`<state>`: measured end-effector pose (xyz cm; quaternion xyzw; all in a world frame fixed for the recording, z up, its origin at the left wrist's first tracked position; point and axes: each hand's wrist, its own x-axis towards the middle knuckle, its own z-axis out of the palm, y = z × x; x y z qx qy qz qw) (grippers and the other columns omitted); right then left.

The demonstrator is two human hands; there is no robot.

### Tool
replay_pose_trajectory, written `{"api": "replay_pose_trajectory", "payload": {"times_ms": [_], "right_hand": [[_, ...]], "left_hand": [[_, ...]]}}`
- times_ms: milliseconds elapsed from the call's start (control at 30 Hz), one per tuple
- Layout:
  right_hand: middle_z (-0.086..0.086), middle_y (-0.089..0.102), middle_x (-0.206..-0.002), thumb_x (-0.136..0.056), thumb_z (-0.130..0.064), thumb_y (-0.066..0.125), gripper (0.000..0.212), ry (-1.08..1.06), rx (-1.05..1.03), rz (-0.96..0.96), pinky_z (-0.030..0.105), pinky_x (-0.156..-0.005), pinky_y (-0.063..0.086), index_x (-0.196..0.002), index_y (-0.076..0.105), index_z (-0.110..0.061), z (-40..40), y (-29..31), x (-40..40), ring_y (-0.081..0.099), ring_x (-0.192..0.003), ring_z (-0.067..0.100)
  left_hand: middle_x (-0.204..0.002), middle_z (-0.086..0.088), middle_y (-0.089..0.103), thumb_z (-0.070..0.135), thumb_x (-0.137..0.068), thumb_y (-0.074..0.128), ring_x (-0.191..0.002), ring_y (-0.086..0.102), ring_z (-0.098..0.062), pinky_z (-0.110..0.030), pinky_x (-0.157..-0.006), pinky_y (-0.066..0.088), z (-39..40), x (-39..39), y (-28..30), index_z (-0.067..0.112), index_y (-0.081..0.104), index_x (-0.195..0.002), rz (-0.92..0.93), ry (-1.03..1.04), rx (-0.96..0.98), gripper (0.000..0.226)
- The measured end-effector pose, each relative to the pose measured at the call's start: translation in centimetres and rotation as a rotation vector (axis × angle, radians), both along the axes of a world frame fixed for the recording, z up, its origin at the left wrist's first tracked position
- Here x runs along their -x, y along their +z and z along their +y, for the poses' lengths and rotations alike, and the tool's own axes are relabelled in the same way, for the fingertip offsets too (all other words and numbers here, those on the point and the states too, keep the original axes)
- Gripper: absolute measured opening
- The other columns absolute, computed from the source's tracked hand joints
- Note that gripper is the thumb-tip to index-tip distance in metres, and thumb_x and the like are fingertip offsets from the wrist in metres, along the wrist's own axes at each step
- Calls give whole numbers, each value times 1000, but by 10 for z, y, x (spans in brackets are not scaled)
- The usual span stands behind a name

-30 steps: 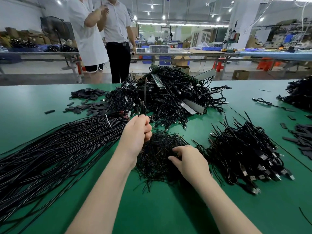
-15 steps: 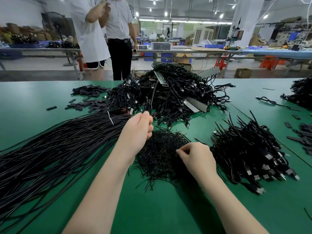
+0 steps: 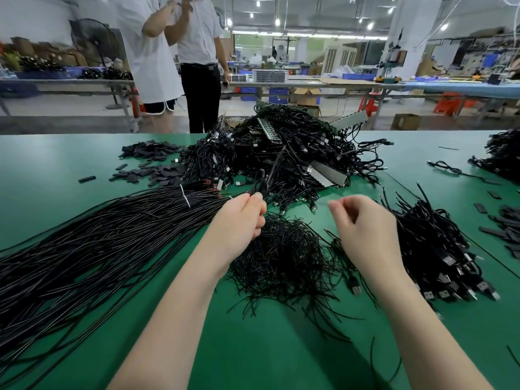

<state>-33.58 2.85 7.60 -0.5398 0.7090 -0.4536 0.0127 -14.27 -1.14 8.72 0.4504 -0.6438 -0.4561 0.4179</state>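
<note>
Green bench (image 3: 56, 164): left hand (image 3: 239, 218) is clamping a looped black cable (image 3: 263, 181) upright, ready for tying, right hand (image 3: 363, 226) is hovering over thin black tie wires (image 3: 284, 254), can't tell if it's pinching one

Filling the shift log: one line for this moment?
left hand: grips scissors | right hand: curled, hold unclear | below: wire offcuts pile

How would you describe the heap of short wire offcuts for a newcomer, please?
On the green table, look between the left hand and right hand. The heap there is a tangled nest of short strands, unlike the long straight cables left and plugged cables right.
</note>
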Motion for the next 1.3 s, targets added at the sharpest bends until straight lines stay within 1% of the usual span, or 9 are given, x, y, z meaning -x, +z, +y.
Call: {"api": "replay_pose_trajectory", "payload": {"times_ms": [100, 200, 333, 467, 567, 833, 933, 1133, 1300], "right_hand": [[-14, 61, -72, -96, -33, 58, 13, 62, 393, -251, 11, -56, 41, -83, 60, -31, 12, 16, -22, 55, -64, 0], [-13, 59, -73, -95, -31, 59, 10, 190, 542, -309, 24, -55, 42, -85, 60, -32, 21, 21, -42, 52, -63, 5], [-16, 60, -74, -94, -26, 62, 11, 249, 430, -119, 13, -59, 37, -83, 62, -28, 20, 16, -51, 53, -64, 4], [-11, 60, -74, -93, -25, 63, 13, 163, 333, 87, 29, -64, 44, -82, 62, -20, 17, 11, -49, 54, -70, 10], [-11, 59, -74, -94, -26, 61, 15, 174, 249, 151, 31, -64, 45, -82, 62, -17, 17, 13, -46, 54, -71, 10], [-8, 60, -81, -95, -32, 54, 17, 184, 74, 316, 34, -64, 45, -85, 59, -20, 22, 21, -43, 53, -75, 16], [-10, 59, -76, -96, -30, 54, 16, 175, 144, 200, 34, -64, 46, -83, 59, -21, 22, 22, -41, 53, -71, 13], [-10, 61, -80, -97, -32, 54, 14, 73, 294, -104, 31, -65, 48, -88, 61, -24, 21, 25, -34, 57, -73, 7], [-14, 59, -69, -96, -30, 56, 16, 101, 255, -159, 15, -60, 42, -82, 60, -26, 19, 24, -34, 55, -65, 3]], "left_hand": [[-49, 17, 40, 35, -103, 36, -55, 38, -7, -31, -66, 37, 4, 4, 0, 19, 50, -77, -94, -42, 21, 33], [-60, 13, 50, 37, -102, 36, -62, 46, -12, -35, -69, 43, 10, 7, 2, 17, 53, -78, -259, -21, 90, 36], [-66, 5, 52, 44, -101, 34, -57, 47, -16, -32, -54, 36, 17, 10, 4, 14, 51, -81, -505, 77, 242, 40], [-64, 7, 46, 43, -103, 31, -54, 42, -13, -31, -50, 23, 20, 14, 4, 24, 30, -67, -756, 197, 424, 41], [-65, 9, 40, 40, -105, 25, -54, 37, -16, -31, -61, 26, 17, 14, 0, 24, 24, -70, -951, 286, 570, 38], [-67, 8, 38, 40, -105, 23, -57, 33, -19, -31, -63, 25, 14, 16, -7, 21, 29, -82, -1067, 295, 723, 31], [-63, 8, 40, 40, -105, 28, -55, 39, -19, -33, -59, 26, 14, 16, -7, 21, 30, -77, -915, 245, 613, 34], [-57, 14, 49, 34, -104, 39, -58, 46, -8, -22, -62, 43, 16, 16, 1, 18, 53, -81, 122, -164, -57, 31], [-63, 12, 46, 35, -104, 40, -59, 43, -7, -19, -62, 42, 21, 17, 7, 18, 54, -84, 317, -302, -77, 29]]}}
